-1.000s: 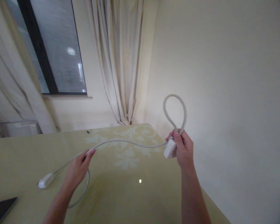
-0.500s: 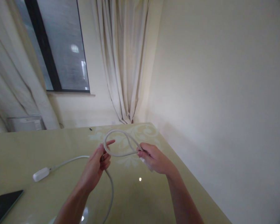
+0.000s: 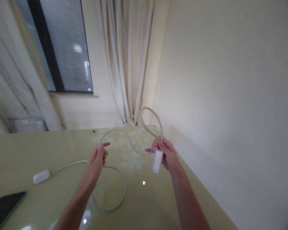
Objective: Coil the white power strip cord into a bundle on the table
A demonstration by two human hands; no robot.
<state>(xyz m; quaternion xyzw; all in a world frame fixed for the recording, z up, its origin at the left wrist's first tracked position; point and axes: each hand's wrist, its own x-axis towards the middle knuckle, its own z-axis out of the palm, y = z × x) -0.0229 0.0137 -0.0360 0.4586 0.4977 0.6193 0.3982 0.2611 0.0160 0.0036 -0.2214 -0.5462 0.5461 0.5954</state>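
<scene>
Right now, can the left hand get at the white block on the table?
Probably yes: only cord shows between left hand and block, though the hand's grip on that cord may need to open.

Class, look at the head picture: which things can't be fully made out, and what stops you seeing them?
All in the head view:
Cord: stretches hidden by the left hand and right hand.
White block: back hidden, facing away from the camera.
Dark slab: cut off by the left edge.
Black item: too small to identify.
Window: cut off by the top edge.
</scene>
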